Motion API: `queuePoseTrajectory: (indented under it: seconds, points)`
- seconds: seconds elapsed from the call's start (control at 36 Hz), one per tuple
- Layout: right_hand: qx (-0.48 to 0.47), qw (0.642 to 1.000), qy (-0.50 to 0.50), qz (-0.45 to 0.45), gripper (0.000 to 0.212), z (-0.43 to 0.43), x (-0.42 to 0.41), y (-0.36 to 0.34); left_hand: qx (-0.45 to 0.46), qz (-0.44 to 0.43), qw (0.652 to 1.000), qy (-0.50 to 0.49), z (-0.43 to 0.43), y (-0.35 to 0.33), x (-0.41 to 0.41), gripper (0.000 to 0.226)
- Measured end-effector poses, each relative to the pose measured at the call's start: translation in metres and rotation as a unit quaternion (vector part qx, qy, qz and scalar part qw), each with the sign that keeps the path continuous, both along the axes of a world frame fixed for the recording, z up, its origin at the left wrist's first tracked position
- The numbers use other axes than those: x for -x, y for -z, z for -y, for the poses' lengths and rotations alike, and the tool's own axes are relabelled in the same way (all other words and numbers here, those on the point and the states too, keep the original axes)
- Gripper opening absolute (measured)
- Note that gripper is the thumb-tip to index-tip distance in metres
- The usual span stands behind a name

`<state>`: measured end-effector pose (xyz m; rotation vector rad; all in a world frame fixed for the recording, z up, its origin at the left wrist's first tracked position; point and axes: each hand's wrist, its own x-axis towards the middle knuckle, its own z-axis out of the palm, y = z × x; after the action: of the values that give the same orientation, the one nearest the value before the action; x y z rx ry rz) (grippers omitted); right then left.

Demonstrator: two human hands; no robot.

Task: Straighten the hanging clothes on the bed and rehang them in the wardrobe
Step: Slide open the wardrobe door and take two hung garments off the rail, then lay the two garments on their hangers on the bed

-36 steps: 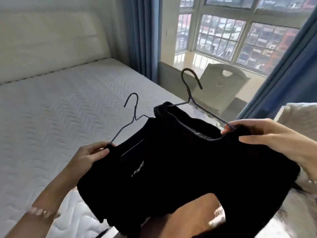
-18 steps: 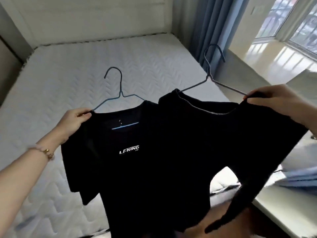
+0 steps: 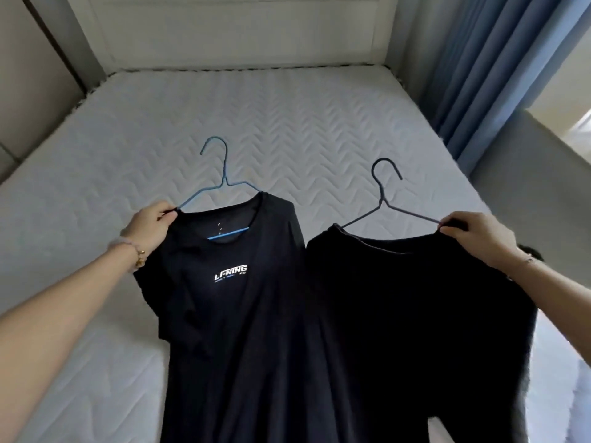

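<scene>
Two black shirts held up side by side over the bed (image 3: 287,123), edges meeting near the middle.

Left hand (image 3: 150,223) pinched shut on the left shoulder of the logo shirt (image 3: 230,314), fingers (image 3: 164,207) clamped on cloth right where the blue hanger (image 3: 224,183) enters the collar. Hanger's left arm emerging from just beside the fingertips, hook rising far and to the right of them; lower bar visible through the neck opening. White "LI-NING" print on the chest, below and right of the grip. Gold bracelet (image 3: 140,257) on that wrist.

Right hand (image 3: 476,238) likewise closed, gripping the right shoulder of the plain shirt (image 3: 415,330), fingertips on the fabric where the dark hanger (image 3: 383,203) slips under it. Hanger's right arm running up and left from the fingers to the hook, collar hanging left of the hand.

Both shirts draping down toward the near edge, hems out of view. Quilted white mattress behind, pale headboard (image 3: 230,30) at the far end, blue curtain (image 3: 499,65) on the far right.
</scene>
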<state>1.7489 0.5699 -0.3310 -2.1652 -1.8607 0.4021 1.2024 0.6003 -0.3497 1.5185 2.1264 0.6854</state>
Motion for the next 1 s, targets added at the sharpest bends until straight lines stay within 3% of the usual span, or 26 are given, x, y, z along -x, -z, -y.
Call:
queuePoseTrajectory:
  seconds: [0.08, 0.19, 0.31, 0.44, 0.69, 0.83, 1.0]
  points:
    - [0.0, 1.0, 0.005, 0.027, 0.02, -0.024, 0.001, 0.05, 0.008, -0.027, 1.0, -0.01, -0.016, 0.032, -0.003, 0.03]
    - [0.051, 0.995, 0.005, 0.081, 0.056, -0.044, 0.013, 0.098, -0.002, -0.094, 0.996, -0.004, -0.03, 0.065, -0.008, 0.033]
    - [0.063, 0.996, -0.019, 0.052, 0.054, -0.042, 0.033, 0.13, 0.037, -0.151, 0.988, 0.024, -0.029, 0.093, -0.013, 0.041]
    - [0.106, 0.994, -0.009, 0.002, 0.047, -0.016, 0.051, 0.143, 0.078, -0.08, 0.991, 0.069, 0.006, 0.116, -0.013, 0.042]
    - [0.174, 0.976, 0.041, -0.121, 0.024, 0.068, 0.07, 0.1, 0.113, 0.078, 0.991, 0.0, 0.111, 0.082, -0.026, 0.024]
    - [0.203, 0.946, 0.071, -0.242, 0.017, 0.152, 0.092, 0.071, 0.142, 0.157, 0.976, -0.059, 0.205, 0.041, -0.043, 0.018]
    - [0.289, 0.904, 0.058, -0.31, 0.017, 0.265, 0.122, 0.043, 0.163, 0.251, 0.946, -0.121, 0.337, -0.003, -0.071, 0.018]
